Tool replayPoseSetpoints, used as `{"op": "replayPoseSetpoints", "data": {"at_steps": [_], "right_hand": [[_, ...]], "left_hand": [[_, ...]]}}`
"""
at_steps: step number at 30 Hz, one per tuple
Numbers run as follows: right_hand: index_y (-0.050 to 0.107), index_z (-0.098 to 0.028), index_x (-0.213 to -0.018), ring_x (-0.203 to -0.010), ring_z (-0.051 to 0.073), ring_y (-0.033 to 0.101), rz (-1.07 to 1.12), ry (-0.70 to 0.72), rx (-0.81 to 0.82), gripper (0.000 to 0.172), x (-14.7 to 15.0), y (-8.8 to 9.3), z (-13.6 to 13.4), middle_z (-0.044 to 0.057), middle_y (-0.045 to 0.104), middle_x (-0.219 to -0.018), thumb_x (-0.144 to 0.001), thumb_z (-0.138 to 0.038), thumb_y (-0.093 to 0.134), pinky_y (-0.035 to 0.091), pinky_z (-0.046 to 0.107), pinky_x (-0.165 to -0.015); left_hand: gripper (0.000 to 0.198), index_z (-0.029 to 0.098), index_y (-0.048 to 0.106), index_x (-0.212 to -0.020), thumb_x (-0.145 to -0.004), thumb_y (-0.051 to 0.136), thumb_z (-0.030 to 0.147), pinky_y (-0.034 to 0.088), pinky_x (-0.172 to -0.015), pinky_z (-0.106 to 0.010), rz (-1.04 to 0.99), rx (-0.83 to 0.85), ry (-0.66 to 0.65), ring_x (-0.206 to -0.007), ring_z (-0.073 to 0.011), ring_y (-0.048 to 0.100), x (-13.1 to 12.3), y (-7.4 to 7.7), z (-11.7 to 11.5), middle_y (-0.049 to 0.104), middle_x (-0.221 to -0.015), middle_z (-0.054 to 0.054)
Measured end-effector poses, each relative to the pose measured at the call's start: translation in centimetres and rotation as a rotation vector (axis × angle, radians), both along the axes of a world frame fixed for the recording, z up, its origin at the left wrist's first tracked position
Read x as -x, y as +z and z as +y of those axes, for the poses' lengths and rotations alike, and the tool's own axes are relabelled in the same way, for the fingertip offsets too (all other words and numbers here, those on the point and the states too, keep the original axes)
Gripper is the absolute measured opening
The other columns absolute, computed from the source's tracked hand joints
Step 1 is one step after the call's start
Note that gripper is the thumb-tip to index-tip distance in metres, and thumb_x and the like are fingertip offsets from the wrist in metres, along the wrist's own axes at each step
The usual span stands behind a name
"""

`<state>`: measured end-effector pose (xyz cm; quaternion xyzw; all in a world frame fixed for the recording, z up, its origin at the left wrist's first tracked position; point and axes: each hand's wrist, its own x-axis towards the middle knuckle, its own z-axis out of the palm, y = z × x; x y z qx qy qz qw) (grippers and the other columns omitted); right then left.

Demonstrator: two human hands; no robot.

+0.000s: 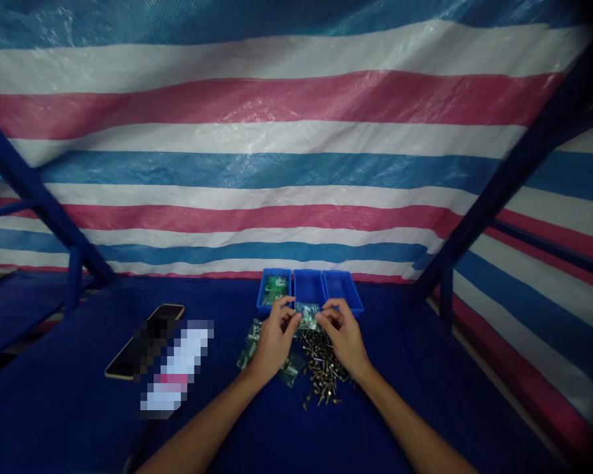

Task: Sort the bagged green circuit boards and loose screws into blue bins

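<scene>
A small clear plastic bag with green contents (307,316) is pinched between both hands, just in front of the middle bin, at low centre of the frame. It looks light and soft, and the film is likely slippery, so its edges seem the surest hold. Its long axis appears to run roughly left to right, though the fingers hide its ends. The left hand (275,339) and right hand (343,336) come in from opposite sides, fingers curled and closed on the bag. Under the right hand lies a loose heap of brass-coloured screws (322,368). Similar clear bags (250,346) lie beside the left hand. Three rectangular blue plastic bins (309,288) stand side by side beyond the hands; the left bin (265,296) holds more green-filled bags. At left, a black smartphone with a gold edge (121,359) and a pixelated object (178,368) rest on the dark blue table surface (79,415). A striped polyethylene tarpaulin (296,131) fills the upper frame.
</scene>
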<state>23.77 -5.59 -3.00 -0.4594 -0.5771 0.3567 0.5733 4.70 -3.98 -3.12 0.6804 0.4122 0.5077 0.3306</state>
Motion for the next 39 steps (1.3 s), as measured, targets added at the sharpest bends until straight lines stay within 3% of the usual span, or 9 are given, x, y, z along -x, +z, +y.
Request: {"op": "replayPoseSetpoints", "data": {"at_steps": [4, 6, 11, 16, 19, 22, 25, 32, 39], "right_hand": [[0.076, -0.024, -0.107, -0.098, 0.026, 0.068, -0.09, 0.0, -0.032, 0.03, -0.3, 0.4, -0.1, 0.007, 0.075, -0.105, -0.102, -0.049, 0.06, 0.052, 0.037, -0.088], [0.078, -0.025, -0.112, -0.095, 0.026, 0.068, -0.094, -0.007, -0.032, 0.03, -0.3, 0.5, -0.1, 0.007, 0.075, -0.105, -0.101, -0.047, 0.061, 0.053, 0.036, -0.087], [0.079, -0.024, -0.11, -0.07, 0.02, 0.058, -0.103, -0.024, -0.004, 0.028, -0.4, 0.2, 0.0, 0.003, 0.071, -0.086, -0.095, -0.046, 0.07, 0.048, 0.03, -0.066], [0.078, -0.023, -0.103, -0.069, 0.019, 0.056, -0.092, -0.034, -0.012, 0.031, -0.4, 0.0, 0.2, 0.003, 0.068, -0.085, -0.093, -0.052, 0.072, 0.046, 0.029, -0.064], [0.076, -0.023, -0.096, -0.073, 0.02, 0.056, -0.11, -0.034, -0.033, 0.03, -0.4, 0.4, 0.1, 0.003, 0.065, -0.082, -0.097, -0.051, 0.068, 0.046, 0.03, -0.068], [0.075, -0.023, -0.087, -0.075, 0.02, 0.056, -0.138, -0.04, -0.077, 0.03, -0.3, 0.8, 0.0, 0.002, 0.062, -0.081, -0.1, -0.048, 0.065, 0.045, 0.031, -0.071], [0.073, -0.023, -0.086, -0.075, 0.02, 0.055, -0.146, -0.018, -0.079, 0.029, -0.3, 0.7, 0.0, 0.002, 0.06, -0.081, -0.1, -0.047, 0.066, 0.043, 0.03, -0.071], [0.07, -0.023, -0.094, -0.071, 0.019, 0.052, -0.07, 0.036, 0.028, 0.03, -0.1, -0.1, 0.0, 0.0, 0.058, -0.077, -0.098, -0.052, 0.066, 0.041, 0.03, -0.068], [0.069, -0.024, -0.115, -0.082, 0.022, 0.061, -0.06, 0.069, 0.038, 0.029, -0.2, -0.2, 0.1, 0.001, 0.062, -0.085, -0.102, -0.049, 0.061, 0.047, 0.032, -0.077]], "left_hand": [[0.028, 0.025, 0.07, -0.12, -0.109, 0.046, 0.034, 0.052, -0.096, -0.038, 0.091, -0.129, -0.002, -0.107, -0.0235, 0.068, 0.3, 0.6, 0.0, 0.073, -0.114, -0.007], [0.03, 0.026, 0.071, -0.124, -0.11, 0.045, 0.03, 0.052, -0.098, -0.039, 0.105, -0.156, -0.004, -0.111, -0.0239, 0.068, 0.4, 0.9, 0.0, 0.072, -0.117, -0.008], [0.031, 0.027, 0.07, -0.129, -0.107, 0.049, 0.025, 0.054, -0.089, -0.035, 0.098, -0.148, -0.01, -0.102, -0.0216, 0.068, 0.4, 0.8, 0.2, 0.071, -0.114, -0.007], [0.028, 0.026, 0.071, -0.127, -0.104, 0.054, 0.027, 0.053, -0.079, -0.031, 0.106, -0.133, -0.025, -0.085, -0.018, 0.064, 0.3, 0.8, 0.1, 0.07, -0.109, -0.006], [0.021, 0.023, 0.074, -0.112, -0.104, 0.059, 0.035, 0.05, -0.072, -0.029, 0.111, -0.111, -0.014, -0.075, -0.0164, 0.059, 0.3, 1.2, -0.1, 0.067, -0.096, -0.004], [0.025, 0.021, 0.072, -0.093, -0.104, 0.059, 0.039, 0.047, -0.072, -0.028, 0.118, -0.103, 0.012, -0.076, -0.0171, 0.058, 0.3, 1.7, -0.2, 0.063, -0.088, -0.003], [0.026, 0.021, 0.069, -0.091, -0.105, 0.057, 0.038, 0.045, -0.072, -0.028, 0.126, -0.085, 0.017, -0.078, -0.0174, 0.059, 0.3, 1.8, -0.1, 0.064, -0.089, -0.003], [0.026, 0.02, 0.068, -0.095, -0.098, 0.067, 0.046, 0.039, -0.058, -0.025, 0.11, 0.085, -0.067, -0.063, -0.0147, 0.055, 0.0, 0.1, 0.0, 0.063, -0.074, 0.002], [0.019, 0.021, 0.069, -0.094, -0.102, 0.063, 0.036, 0.044, -0.066, -0.026, 0.138, -0.125, 0.052, -0.07, -0.0142, 0.057, 0.6, 1.3, 0.2, 0.069, -0.095, -0.002]]}}
